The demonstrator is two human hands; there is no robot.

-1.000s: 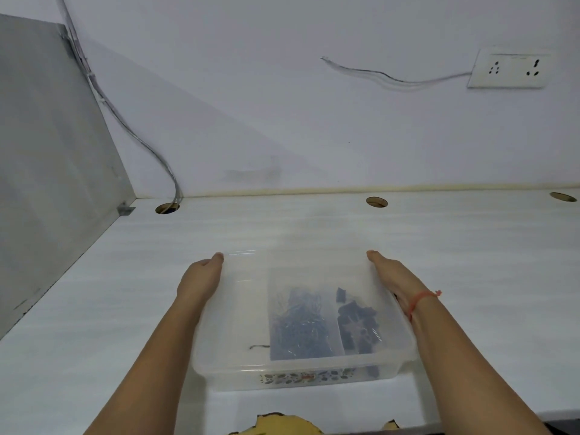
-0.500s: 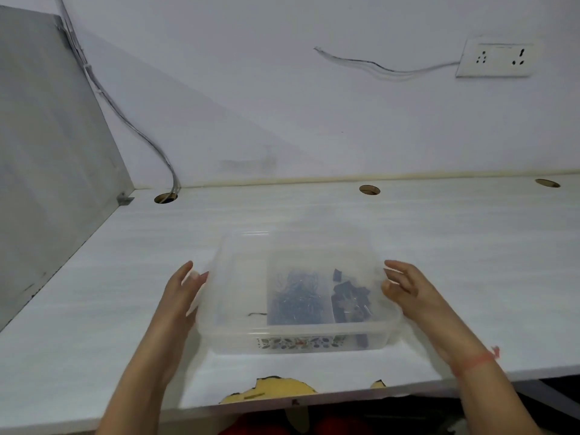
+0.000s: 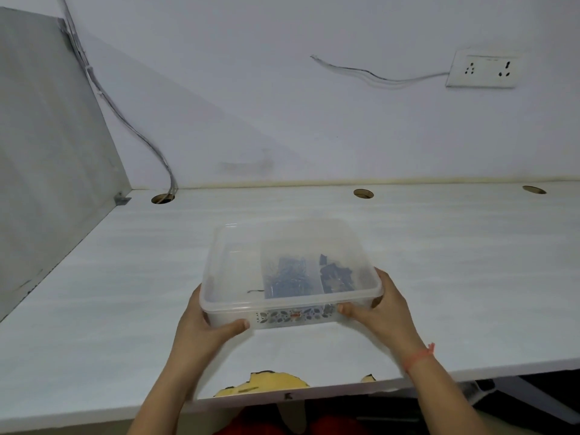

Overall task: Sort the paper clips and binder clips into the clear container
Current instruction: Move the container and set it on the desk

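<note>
A clear plastic container (image 3: 232, 271) with a translucent lid sits on the white desk (image 3: 439, 262), a floral band along its front wall. Through the lid a heap of metal paper clips (image 3: 290, 279) shows in the middle, and black binder clips (image 3: 335, 277) lie to their right, split by a divider. One loose clip (image 3: 255, 291) lies left of the heap. My left hand (image 3: 204, 331) grips the container's front left corner, thumb on the front wall. My right hand (image 3: 379, 312) grips the front right corner.
A grey side panel (image 3: 47, 152) walls off the left. Cable holes (image 3: 363, 193) line the desk's back edge, with cables (image 3: 138, 136) running up the wall from the left one. A socket plate (image 3: 483, 69) is on the wall. The desk's front edge is chipped (image 3: 263, 383).
Both hands have come from beside the container's sides to its front corners and closed on it. The view has shifted slightly.
</note>
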